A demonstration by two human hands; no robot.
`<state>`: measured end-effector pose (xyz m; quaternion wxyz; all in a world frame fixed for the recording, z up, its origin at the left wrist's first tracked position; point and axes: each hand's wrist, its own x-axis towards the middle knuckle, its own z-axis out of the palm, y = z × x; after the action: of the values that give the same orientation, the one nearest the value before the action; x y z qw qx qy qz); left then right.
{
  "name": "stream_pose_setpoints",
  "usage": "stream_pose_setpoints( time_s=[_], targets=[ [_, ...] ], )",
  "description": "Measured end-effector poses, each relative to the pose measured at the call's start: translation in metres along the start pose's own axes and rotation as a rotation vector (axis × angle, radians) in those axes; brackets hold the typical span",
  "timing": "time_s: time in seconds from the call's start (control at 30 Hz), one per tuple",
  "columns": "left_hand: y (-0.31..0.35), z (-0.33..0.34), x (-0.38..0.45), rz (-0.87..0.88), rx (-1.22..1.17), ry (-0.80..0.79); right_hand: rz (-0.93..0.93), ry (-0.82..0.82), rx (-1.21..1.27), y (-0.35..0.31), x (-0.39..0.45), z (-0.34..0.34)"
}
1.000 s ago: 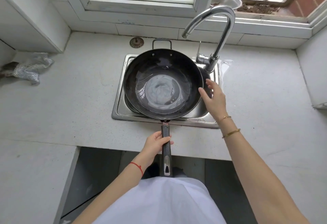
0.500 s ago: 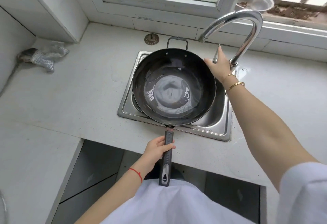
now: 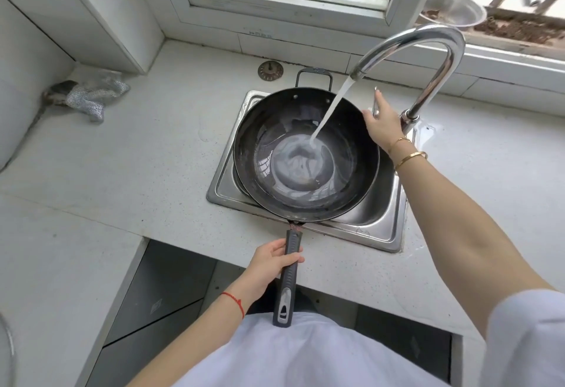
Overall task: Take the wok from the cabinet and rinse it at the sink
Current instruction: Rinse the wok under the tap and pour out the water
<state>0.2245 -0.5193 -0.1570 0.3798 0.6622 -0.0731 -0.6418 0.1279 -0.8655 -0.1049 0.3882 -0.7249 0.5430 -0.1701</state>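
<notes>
A black wok (image 3: pixel 342 191) rests over the steel sink (image 3: pixel 379 227), its long dark handle (image 3: pixel 289 279) pointing toward me. My left hand (image 3: pixel 272 260) grips that handle near the counter's front edge. Water runs from the curved chrome tap (image 3: pixel 428 47) into the wok and pools at its bottom. My right hand (image 3: pixel 382 120) is at the tap's lever, just right of the wok's rim, fingers curled round the lever.
A drain strainer (image 3: pixel 270 70) lies on the counter behind the sink. A silvery scouring cloth (image 3: pixel 91 96) sits at the far left corner. A metal bowl (image 3: pixel 452 10) stands on the window ledge. An open gap below the counter lies in front of me.
My right hand rose from the wok's right rim to the tap lever, and water now flows into the wok. My left hand has kept its grip on the handle.
</notes>
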Motion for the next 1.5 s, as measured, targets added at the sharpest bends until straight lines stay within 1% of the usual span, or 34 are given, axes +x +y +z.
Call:
stream_pose_setpoints(
  time_s=[0.13, 0.23, 0.37, 0.5, 0.57, 0.7, 0.8, 0.93, 1.13, 1.27, 1.4, 1.5],
  targets=[
    [0.002, 0.001, -0.002, 0.009, -0.010, 0.003, 0.030, 0.061, 0.000, 0.005, -0.018, -0.005],
    [0.002, 0.002, -0.003, 0.009, 0.000, 0.004, 0.034, 0.087, 0.005, 0.015, -0.050, -0.008],
    [0.002, 0.001, -0.003, 0.019, 0.030, -0.009, 0.000, 0.093, -0.023, 0.029, -0.126, 0.009],
    [0.001, -0.003, -0.001, 0.065, 0.083, -0.017, -0.071, 0.188, -0.124, 0.037, -0.211, 0.049],
    [0.001, -0.004, -0.001, 0.099, 0.138, -0.011, -0.097, 0.165, -0.161, 0.039, -0.249, 0.072],
    [0.003, -0.007, 0.000, 0.138, 0.210, 0.003, -0.005, -0.017, -0.162, 0.033, -0.301, 0.114],
    [0.007, -0.010, 0.002, 0.139, 0.204, -0.016, 0.081, -0.126, -0.168, 0.025, -0.313, 0.136],
    [0.014, -0.011, 0.005, 0.150, 0.200, -0.024, 0.174, -0.175, -0.040, 0.012, -0.312, 0.150],
    [0.017, -0.010, 0.007, 0.138, 0.194, -0.057, 0.398, -0.112, 0.217, 0.001, -0.308, 0.166],
    [0.014, -0.011, 0.008, 0.128, 0.190, -0.073, 0.457, -0.045, 0.251, -0.002, -0.311, 0.177],
    [0.014, -0.010, 0.010, 0.133, 0.186, -0.090, 0.571, -0.078, 0.412, -0.006, -0.306, 0.177],
    [0.016, -0.010, 0.009, 0.113, 0.158, -0.122, 0.585, -0.087, 0.426, -0.007, -0.304, 0.174]
  ],
)
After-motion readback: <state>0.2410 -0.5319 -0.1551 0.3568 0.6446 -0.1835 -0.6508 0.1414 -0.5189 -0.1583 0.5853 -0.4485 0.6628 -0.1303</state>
